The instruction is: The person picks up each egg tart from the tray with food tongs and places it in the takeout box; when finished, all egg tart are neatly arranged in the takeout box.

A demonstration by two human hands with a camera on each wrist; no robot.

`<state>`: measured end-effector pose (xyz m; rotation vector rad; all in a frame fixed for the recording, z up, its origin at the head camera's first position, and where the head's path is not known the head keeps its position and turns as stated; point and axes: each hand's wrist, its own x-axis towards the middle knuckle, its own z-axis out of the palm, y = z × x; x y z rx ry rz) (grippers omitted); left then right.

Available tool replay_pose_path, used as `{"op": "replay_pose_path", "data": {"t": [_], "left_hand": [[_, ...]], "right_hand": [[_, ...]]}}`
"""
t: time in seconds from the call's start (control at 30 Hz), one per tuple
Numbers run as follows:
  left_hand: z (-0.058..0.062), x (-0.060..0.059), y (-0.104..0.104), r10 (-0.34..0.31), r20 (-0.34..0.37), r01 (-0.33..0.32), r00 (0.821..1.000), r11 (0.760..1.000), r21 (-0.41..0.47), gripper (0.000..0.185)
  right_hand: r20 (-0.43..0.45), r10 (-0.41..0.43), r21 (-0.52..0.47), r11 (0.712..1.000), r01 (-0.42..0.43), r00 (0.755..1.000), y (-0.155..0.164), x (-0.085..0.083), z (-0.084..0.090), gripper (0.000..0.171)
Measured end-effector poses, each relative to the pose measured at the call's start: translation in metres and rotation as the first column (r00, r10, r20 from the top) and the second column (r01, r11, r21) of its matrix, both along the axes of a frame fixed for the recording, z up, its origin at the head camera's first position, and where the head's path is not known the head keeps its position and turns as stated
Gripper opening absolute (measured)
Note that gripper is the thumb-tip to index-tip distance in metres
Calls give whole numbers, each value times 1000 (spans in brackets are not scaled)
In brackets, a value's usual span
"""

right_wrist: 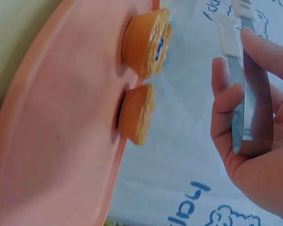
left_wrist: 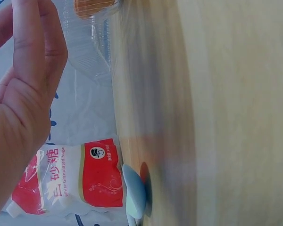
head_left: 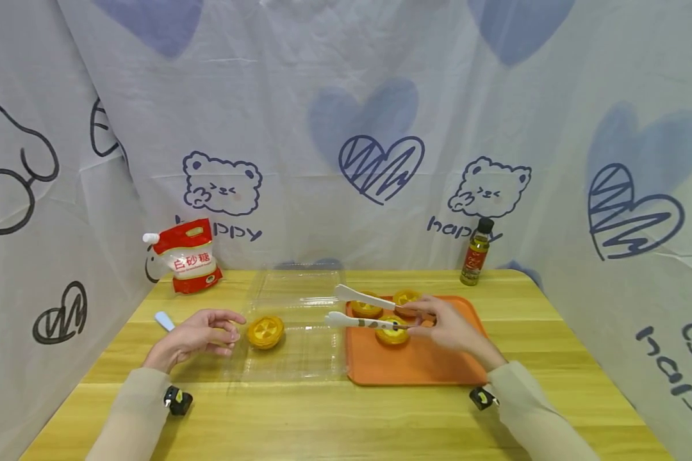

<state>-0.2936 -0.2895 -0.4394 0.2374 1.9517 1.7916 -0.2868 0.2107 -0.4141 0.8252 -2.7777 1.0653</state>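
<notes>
In the head view my right hand [head_left: 445, 325] holds metal tongs with white tips [head_left: 369, 298], their arms spread and nothing between them. The tongs reach left over an orange tray [head_left: 427, 365] bearing three egg tarts, one of them nearest the tongs [head_left: 391, 334]. In the right wrist view the fingers wrap the metal bend of the tongs [right_wrist: 258, 113]. A single egg tart [head_left: 265, 332] sits at the left of an opened clear plastic container [head_left: 305, 362]. Just left of that tart, my left hand [head_left: 202, 333] hovers with loosely bent fingers, holding nothing.
A red and white bag of white granulated sugar [head_left: 191, 257] stands at the back left. A pale blue utensil [head_left: 164, 321] lies partly behind my left hand. At the back right stands a small oil bottle [head_left: 475, 255]. Printed cloth hangs around the wooden table [head_left: 300, 422].
</notes>
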Motion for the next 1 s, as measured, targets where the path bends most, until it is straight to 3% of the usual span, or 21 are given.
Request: {"op": "replay_pose_path", "data": {"t": [0.17,0.47,0.73,1.0], "left_hand": [[-1,0,0,8,4,-8,1000,1000,0,55],[-1,0,-1,8,8,-8,1000,1000,2,55],[-1,0,-1,5,4,-5,1000,1000,3,53],[-2,-1,-3,6,1,-6,1000,1000,2,53]], "right_hand": [[-18,-19,17,1000,20,1000,12,1,1,41],[37,-10,7,1000,10,999,34,1,1,48],[52,-80,62,995,77,995,53,1,0,46],[75,-60,93,994,53,995,70,0,-3,47]]}}
